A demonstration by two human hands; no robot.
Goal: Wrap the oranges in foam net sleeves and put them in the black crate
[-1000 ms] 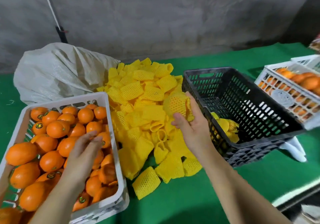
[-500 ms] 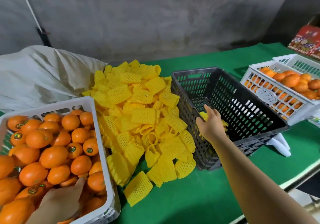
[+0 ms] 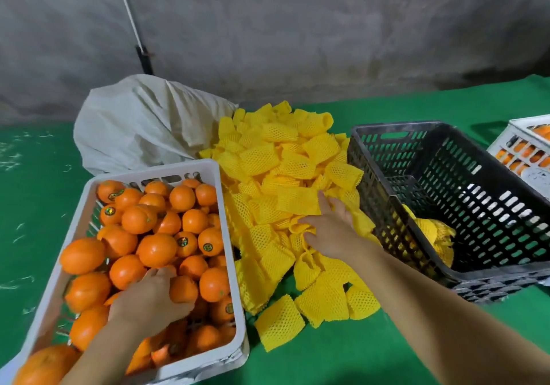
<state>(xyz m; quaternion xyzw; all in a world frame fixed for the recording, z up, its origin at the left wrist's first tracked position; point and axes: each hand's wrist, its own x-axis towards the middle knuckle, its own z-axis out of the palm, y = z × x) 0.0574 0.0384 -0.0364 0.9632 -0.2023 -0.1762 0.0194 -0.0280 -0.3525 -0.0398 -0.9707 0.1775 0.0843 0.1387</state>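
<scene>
A white crate (image 3: 154, 173) at the left is full of bare oranges (image 3: 156, 249). My left hand (image 3: 148, 300) reaches into it, fingers curled over one orange (image 3: 184, 289) near the crate's front. A heap of yellow foam net sleeves (image 3: 276, 161) lies in the middle of the green table. My right hand (image 3: 330, 230) rests on the heap's right side with fingers spread among the sleeves; I cannot see any sleeve gripped. The black crate (image 3: 393, 129) stands to the right, with sleeved oranges (image 3: 436, 234) in its near left corner.
A grey-white sack (image 3: 143, 123) lies behind the white crate and the sleeves. Another white crate with oranges (image 3: 523, 146) sits at the far right edge. A concrete wall closes off the back. Loose sleeves (image 3: 279, 323) lie on the green table (image 3: 327, 361) near the front.
My right hand carried a sleeved orange over the black crate, left it there and came back to the sleeve heap. My left hand has closed over an orange in the white crate.
</scene>
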